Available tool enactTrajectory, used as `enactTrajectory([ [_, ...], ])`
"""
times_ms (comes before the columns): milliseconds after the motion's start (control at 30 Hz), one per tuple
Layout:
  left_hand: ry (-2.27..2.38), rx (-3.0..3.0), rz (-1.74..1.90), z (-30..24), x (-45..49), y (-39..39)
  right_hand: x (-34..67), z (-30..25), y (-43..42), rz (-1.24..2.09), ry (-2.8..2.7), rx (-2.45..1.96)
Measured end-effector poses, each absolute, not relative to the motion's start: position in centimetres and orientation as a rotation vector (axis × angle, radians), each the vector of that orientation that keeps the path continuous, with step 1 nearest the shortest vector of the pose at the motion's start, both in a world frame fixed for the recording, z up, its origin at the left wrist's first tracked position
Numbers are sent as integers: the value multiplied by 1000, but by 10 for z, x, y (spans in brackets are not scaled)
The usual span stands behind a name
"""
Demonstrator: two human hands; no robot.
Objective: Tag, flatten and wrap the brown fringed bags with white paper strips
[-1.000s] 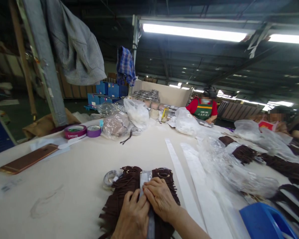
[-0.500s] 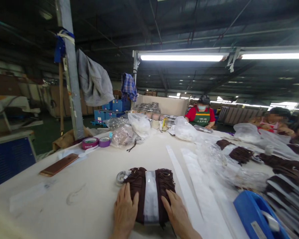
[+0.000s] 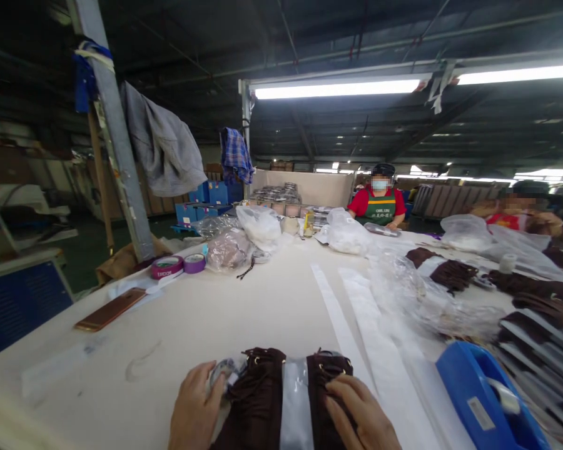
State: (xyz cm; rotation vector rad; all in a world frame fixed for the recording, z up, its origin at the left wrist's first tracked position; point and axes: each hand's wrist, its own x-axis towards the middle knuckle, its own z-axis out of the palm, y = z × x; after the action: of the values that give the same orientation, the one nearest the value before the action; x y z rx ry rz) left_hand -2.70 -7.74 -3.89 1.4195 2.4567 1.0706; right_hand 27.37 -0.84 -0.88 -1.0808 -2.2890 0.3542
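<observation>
A dark brown fringed fabric bundle (image 3: 258, 400), with eyelets and cords near its far edge, lies before me. A pale grey band (image 3: 294, 400) wraps round its middle. My left hand (image 3: 194, 409) is at the bundle's left side, thumb and fingers closed about a small clear, shiny plastic piece (image 3: 228, 370) whose exact kind I cannot make out. My right hand (image 3: 361, 412) lies on the right part of the bundle, fingers stretched over the brown fabric. The bundle's near end runs out of view.
A blue tape dispenser (image 3: 485, 400) stands at right, beside stacked banded brown bundles (image 3: 539, 350). White strips (image 3: 366, 306) and clear plastic bags (image 3: 431, 312) lie ahead. On the left are a phone (image 3: 110, 309) and tape rolls (image 3: 167, 267). A co-worker (image 3: 380, 203) sits across the table.
The bundle has come nearer to me and slightly right in view. My left hand has moved from the bundle's fabric to the clear plastic piece. My right hand still rests on the bundle.
</observation>
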Motion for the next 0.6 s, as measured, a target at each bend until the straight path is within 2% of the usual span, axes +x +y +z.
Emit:
enactTrajectory([
  [167, 2373, 1380, 898, -28, -35, -39, 210, 18, 13, 620, -2404, -1170],
  [367, 2018, 1538, 801, -48, -55, -55, 150, 25, 45, 1008, -2620, -1240],
  [500, 2037, 1694, 780, -60, -55, -62, 137, 15, 51, 961, -2644, -1268],
  [600, 2044, 1733, 729, -49, -52, -51, 136, 8, 48, 893, -2590, -1226],
])
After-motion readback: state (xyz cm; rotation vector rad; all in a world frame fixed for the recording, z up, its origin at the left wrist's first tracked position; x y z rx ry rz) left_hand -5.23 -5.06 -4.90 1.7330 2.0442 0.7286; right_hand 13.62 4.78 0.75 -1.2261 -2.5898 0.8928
